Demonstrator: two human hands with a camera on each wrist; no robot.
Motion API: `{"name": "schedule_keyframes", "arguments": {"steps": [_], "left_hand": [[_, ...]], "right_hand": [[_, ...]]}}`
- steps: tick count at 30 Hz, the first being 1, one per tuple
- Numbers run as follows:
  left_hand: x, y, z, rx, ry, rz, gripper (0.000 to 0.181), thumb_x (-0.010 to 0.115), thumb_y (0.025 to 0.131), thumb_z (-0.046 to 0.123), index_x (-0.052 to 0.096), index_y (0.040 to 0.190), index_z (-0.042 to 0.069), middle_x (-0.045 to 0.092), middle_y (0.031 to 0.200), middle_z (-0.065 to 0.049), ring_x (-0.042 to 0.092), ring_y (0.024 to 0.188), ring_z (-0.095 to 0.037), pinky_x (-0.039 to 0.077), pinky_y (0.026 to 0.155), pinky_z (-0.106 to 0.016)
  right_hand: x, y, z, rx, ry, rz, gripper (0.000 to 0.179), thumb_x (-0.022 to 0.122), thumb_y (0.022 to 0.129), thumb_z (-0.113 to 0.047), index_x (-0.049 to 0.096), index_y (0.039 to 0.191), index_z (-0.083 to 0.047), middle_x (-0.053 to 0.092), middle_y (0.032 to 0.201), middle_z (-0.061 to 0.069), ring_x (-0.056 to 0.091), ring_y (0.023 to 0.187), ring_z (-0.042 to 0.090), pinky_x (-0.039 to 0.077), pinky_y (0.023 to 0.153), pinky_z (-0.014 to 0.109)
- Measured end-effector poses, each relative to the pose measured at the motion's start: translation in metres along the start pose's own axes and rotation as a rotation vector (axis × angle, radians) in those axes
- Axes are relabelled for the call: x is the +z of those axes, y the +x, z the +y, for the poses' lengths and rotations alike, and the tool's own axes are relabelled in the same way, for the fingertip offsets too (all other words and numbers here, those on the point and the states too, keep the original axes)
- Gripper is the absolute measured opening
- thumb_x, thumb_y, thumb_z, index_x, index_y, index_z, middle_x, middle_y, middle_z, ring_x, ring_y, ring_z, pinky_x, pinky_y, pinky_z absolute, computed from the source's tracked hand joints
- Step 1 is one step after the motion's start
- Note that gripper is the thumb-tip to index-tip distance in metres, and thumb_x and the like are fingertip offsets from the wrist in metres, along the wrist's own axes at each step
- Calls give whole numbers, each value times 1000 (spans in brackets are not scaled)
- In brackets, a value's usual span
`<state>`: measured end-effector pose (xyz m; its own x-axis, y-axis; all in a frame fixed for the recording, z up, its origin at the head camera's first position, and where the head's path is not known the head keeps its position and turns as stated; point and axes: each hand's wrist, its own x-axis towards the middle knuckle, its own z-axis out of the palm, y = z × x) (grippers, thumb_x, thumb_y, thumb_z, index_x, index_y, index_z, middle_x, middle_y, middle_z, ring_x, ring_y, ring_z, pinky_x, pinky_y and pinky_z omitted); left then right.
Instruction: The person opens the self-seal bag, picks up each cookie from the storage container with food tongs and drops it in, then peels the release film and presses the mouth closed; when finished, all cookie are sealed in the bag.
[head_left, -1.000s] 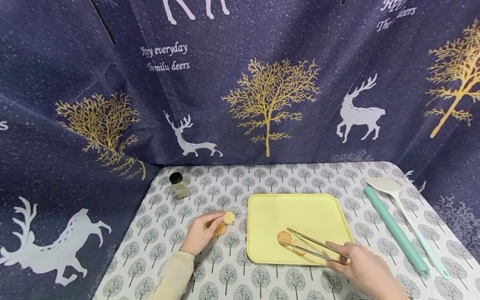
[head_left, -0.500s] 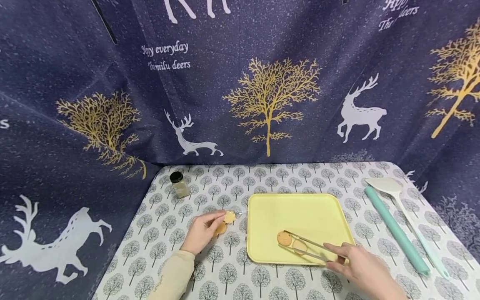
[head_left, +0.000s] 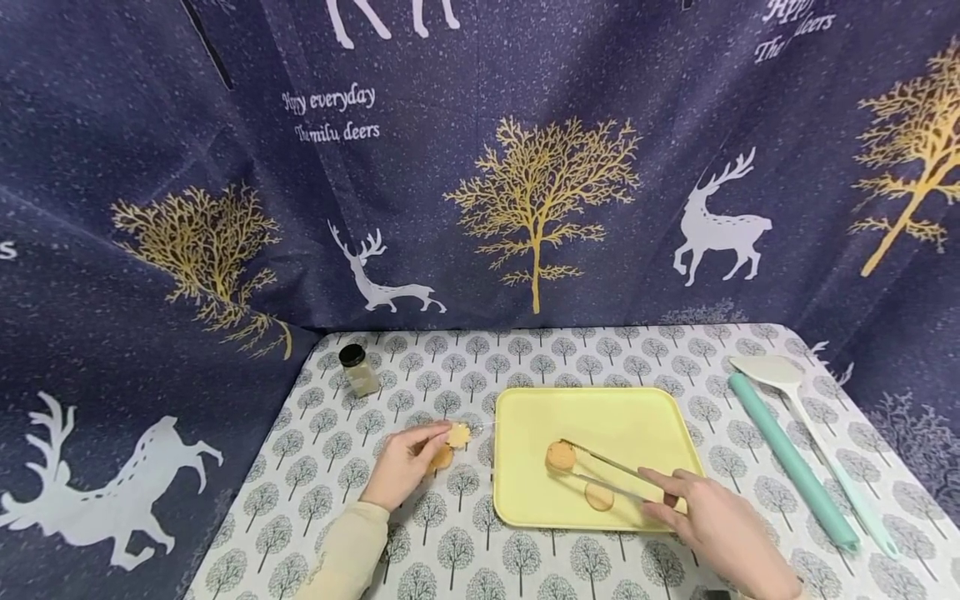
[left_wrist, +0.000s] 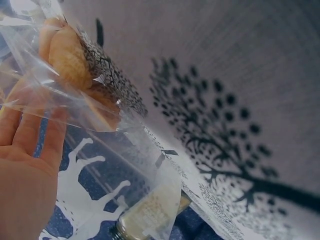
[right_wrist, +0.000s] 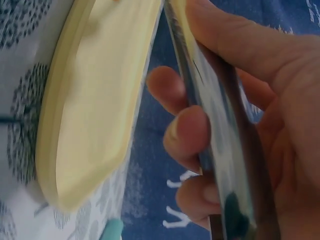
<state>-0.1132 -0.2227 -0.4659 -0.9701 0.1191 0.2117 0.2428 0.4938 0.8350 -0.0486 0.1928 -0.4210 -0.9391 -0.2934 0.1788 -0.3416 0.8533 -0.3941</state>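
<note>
My right hand (head_left: 712, 512) holds metal tongs (head_left: 611, 490). Their tips are around a round tan cookie (head_left: 560, 457) over the left half of the yellow tray (head_left: 637, 417). A second round cookie (head_left: 599, 497) lies on the tray below the tongs. In the right wrist view the fingers wrap the tongs' metal arms (right_wrist: 220, 130). Left of the tray, my left hand (head_left: 408, 467) grips a clear plastic bag (left_wrist: 125, 155). Cookies (left_wrist: 70, 60) show through the film, one with a scalloped edge (head_left: 459, 434) at the fingertips and a rounder one (head_left: 441, 458) below.
A small jar (head_left: 360, 373) with a black lid stands at the table's back left. On the right, a green rolling pin (head_left: 791, 458) lies beside a white-headed spatula (head_left: 780, 372). A dark patterned curtain (head_left: 480, 167) hangs behind the table.
The tongs have closed in around one cookie and shifted it up and slightly left, away from the second cookie. My left hand with the bag has stayed in place.
</note>
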Motion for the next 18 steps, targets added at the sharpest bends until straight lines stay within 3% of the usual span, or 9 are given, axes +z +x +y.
{"name": "schedule_keyframes", "arguments": {"steps": [5, 9, 18], "left_hand": [[1, -2, 0, 5, 8, 15, 24, 68, 92, 12, 71, 116, 14, 65, 125, -4, 60, 116, -17, 49, 100, -31], [-1, -5, 0, -13, 22, 40, 23, 69, 91, 13, 72, 114, 16, 66, 125, -3, 61, 115, -17, 49, 99, -33], [1, -3, 3, -12, 22, 21, 23, 68, 92, 14, 72, 115, 18, 65, 126, -2, 61, 116, -16, 49, 99, -32]], "right_hand": [[11, 14, -10, -73, -7, 79, 43, 78, 81, -36, 70, 120, -21, 50, 75, -26, 35, 54, -5, 36, 45, 18], [22, 30, -21, -113, 1, 70, 45, 78, 81, -37, 69, 123, -23, 50, 77, -24, 37, 55, -5, 38, 46, 17], [39, 56, -45, -211, -8, 50, 46, 76, 83, -37, 67, 125, -20, 53, 75, -16, 41, 54, -4, 43, 48, 17]]}}
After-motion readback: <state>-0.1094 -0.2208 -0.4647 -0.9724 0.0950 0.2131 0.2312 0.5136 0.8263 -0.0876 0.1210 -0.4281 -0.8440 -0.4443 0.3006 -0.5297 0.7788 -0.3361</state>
